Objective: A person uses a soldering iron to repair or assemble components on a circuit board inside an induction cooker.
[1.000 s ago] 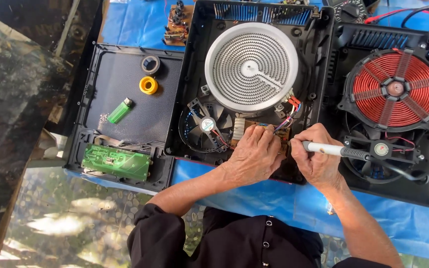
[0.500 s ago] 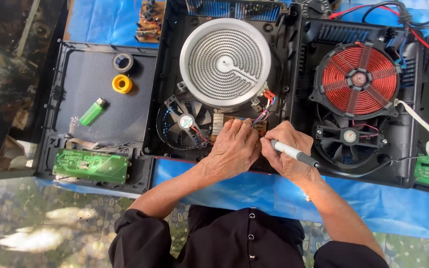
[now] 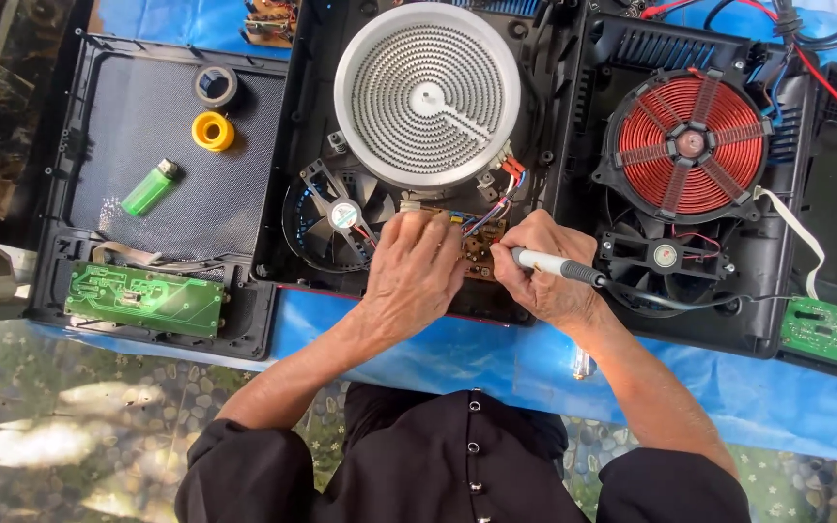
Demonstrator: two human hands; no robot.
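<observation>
Bright daylight, sharp all over; dappled sun patches on the floor (image 3: 60, 426) (lower left), soft shadows, no real glare or blur.

A blue plastic sheet (image 3: 457, 353) covers the table, reaching its near edge. Directly on it lie three opened black plastic cooker housings: a shallow base tray (image 3: 138, 208) toward the left edge, a middle casing (image 3: 312, 145), and a right casing (image 3: 777, 232).
</observation>
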